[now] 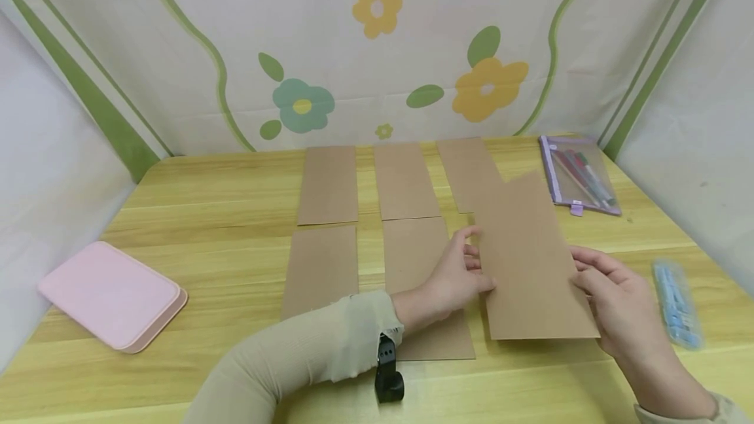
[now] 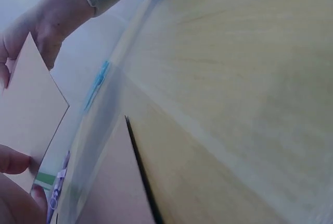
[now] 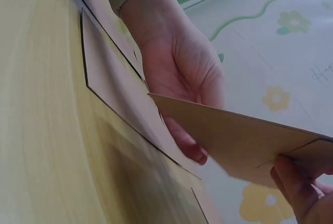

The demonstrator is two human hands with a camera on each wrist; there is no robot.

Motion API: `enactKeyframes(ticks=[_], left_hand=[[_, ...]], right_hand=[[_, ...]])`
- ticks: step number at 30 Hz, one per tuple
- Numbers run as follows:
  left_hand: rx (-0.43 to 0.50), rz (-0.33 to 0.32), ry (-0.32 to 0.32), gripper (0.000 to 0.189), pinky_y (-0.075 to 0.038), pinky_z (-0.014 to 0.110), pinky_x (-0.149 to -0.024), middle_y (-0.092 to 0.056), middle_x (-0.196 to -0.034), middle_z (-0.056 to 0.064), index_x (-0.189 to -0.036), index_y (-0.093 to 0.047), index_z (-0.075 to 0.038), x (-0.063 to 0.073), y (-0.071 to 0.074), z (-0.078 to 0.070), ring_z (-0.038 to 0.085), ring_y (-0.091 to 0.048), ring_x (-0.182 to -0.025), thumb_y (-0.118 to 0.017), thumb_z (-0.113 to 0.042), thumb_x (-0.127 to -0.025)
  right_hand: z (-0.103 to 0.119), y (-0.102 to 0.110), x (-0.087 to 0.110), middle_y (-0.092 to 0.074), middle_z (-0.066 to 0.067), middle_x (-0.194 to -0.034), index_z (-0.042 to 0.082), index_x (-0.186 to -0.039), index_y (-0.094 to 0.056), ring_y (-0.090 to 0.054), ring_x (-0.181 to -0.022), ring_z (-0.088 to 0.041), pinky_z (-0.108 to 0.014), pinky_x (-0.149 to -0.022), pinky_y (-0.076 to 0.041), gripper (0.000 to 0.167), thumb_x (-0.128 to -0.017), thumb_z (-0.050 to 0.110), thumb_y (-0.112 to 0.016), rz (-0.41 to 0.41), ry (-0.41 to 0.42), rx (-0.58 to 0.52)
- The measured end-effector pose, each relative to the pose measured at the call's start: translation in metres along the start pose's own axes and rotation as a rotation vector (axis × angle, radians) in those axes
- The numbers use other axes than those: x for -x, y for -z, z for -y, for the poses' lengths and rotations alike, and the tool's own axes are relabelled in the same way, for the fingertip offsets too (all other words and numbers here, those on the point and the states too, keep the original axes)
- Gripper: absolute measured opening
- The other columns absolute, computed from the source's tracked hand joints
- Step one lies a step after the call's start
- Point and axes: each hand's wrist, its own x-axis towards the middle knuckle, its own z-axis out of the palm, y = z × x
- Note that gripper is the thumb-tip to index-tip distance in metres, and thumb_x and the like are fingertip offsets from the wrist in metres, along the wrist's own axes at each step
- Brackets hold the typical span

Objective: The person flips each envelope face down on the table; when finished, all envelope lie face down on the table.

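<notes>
A brown kraft-paper rectangle (image 1: 530,267) is held tilted above the right side of the table. My left hand (image 1: 444,283) pinches its left edge, thumb on the near face and fingers partly behind. At the opposite edge my right hand (image 1: 627,306) grips it, thumb in front, other fingers mostly hidden. In the right wrist view the underside of the held rectangle (image 3: 223,135) shows a thin line near my right hand's fingers. Similar brown rectangles lie flat: one (image 1: 328,185) back left, one (image 1: 406,182) back middle, another (image 1: 468,172) back right.
Two more brown rectangles lie in front, a left one (image 1: 324,267) and a middle one (image 1: 412,247) under my left arm. A pink case (image 1: 112,293) sits far left. A purple-edged pouch of pens (image 1: 580,175) lies back right, and a blue packet (image 1: 677,306) right.
</notes>
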Motion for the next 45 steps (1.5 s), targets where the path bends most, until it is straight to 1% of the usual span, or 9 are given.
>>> enactKeyframes(ticks=[6, 9, 12, 15, 19, 22, 33, 40, 45], left_hand=[[0.045, -0.012, -0.018, 0.08, -0.046, 0.023, -0.07, -0.048, -0.098, 0.002, -0.138, -0.036, -0.022, -0.002, 0.006, 0.003, 0.012, -0.049, -0.083, -0.064, 0.016, -0.073], [0.06, 0.004, -0.024, 0.078, -0.046, 0.022, -0.07, -0.05, -0.095, 0.003, -0.139, -0.036, -0.019, -0.002, 0.01, 0.005, 0.011, -0.05, -0.081, -0.063, 0.015, -0.074], [0.069, 0.021, -0.025, 0.077, -0.046, 0.02, -0.069, -0.05, -0.093, 0.002, -0.139, -0.035, -0.017, -0.001, 0.012, 0.007, 0.01, -0.05, -0.078, -0.062, 0.015, -0.075], [0.053, 0.031, -0.025, 0.075, -0.045, 0.019, -0.067, -0.05, -0.091, 0.002, -0.139, -0.034, -0.016, -0.001, 0.013, 0.008, 0.009, -0.05, -0.076, -0.062, 0.014, -0.076], [-0.027, 0.055, -0.017, 0.075, -0.045, 0.019, -0.064, -0.051, -0.089, 0.002, -0.14, -0.034, -0.011, -0.001, 0.013, 0.008, 0.008, -0.052, -0.074, -0.064, 0.011, -0.075], [-0.094, 0.083, 0.006, 0.077, -0.047, 0.019, -0.064, -0.053, -0.087, 0.001, -0.14, -0.033, -0.008, -0.003, 0.013, 0.008, 0.008, -0.054, -0.074, -0.066, 0.01, -0.074], [-0.339, 0.107, 0.086, 0.085, -0.041, 0.018, -0.057, -0.057, -0.077, -0.003, -0.144, -0.029, -0.006, -0.006, 0.01, 0.004, 0.007, -0.053, -0.064, -0.073, 0.002, -0.072], [-0.522, 0.123, 0.061, 0.084, -0.04, 0.017, -0.055, -0.056, -0.074, -0.005, -0.143, -0.03, -0.003, -0.007, 0.008, 0.002, 0.007, -0.05, -0.062, -0.075, -0.004, -0.072], [-0.717, 0.131, 0.026, 0.056, -0.041, 0.017, -0.051, -0.055, -0.07, -0.008, -0.122, -0.049, -0.005, -0.01, 0.006, 0.0, 0.006, -0.05, -0.057, -0.075, -0.011, -0.073]], right_hand=[[-0.01, 0.011, -0.004, -0.071, 0.001, -0.091, 0.016, -0.103, -0.069, -0.068, -0.07, -0.014, -0.028, -0.054, -0.054, 0.044, -0.091, -0.011, -0.037, 0.068, 0.029, -0.133], [-0.014, 0.019, -0.007, -0.07, 0.001, -0.092, 0.014, -0.106, -0.067, -0.066, -0.074, -0.01, -0.022, -0.058, -0.053, 0.044, -0.088, -0.016, -0.04, 0.107, 0.049, -0.131], [-0.018, 0.027, -0.01, -0.069, 0.003, -0.089, 0.019, -0.11, -0.063, -0.065, -0.073, -0.008, -0.02, -0.059, -0.053, 0.044, -0.087, -0.014, -0.047, 0.128, 0.037, -0.021], [-0.02, 0.035, -0.014, -0.066, 0.006, -0.087, 0.028, -0.114, -0.058, -0.063, -0.072, -0.007, -0.021, -0.059, -0.052, 0.042, -0.087, -0.005, -0.056, 0.132, 0.007, 0.233], [-0.023, 0.043, -0.019, -0.058, 0.004, -0.095, 0.015, -0.13, -0.05, -0.058, -0.079, -0.001, -0.019, -0.065, -0.051, 0.045, -0.087, 0.01, -0.062, 0.149, -0.014, 0.615], [-0.023, 0.046, -0.023, -0.053, -0.003, -0.101, -0.004, -0.136, -0.04, -0.054, -0.082, 0.002, -0.018, -0.068, -0.049, 0.059, -0.086, 0.016, -0.065, 0.183, -0.025, 0.783], [-0.025, 0.049, -0.031, -0.054, -0.015, -0.108, -0.011, -0.136, -0.035, -0.051, -0.081, 0.002, -0.018, -0.068, -0.049, 0.068, -0.084, 0.018, -0.068, 0.277, -0.084, 0.874], [-0.027, 0.047, -0.031, -0.054, -0.012, -0.101, -0.012, -0.134, -0.036, -0.051, -0.077, -0.002, -0.02, -0.064, -0.048, 0.068, -0.083, 0.018, -0.069, 0.273, -0.083, 0.905], [-0.027, 0.044, -0.035, -0.055, -0.011, -0.101, -0.01, -0.133, -0.04, -0.049, -0.075, -0.002, -0.019, -0.063, -0.045, 0.067, -0.081, 0.02, -0.071, 0.246, -0.062, 0.999]])
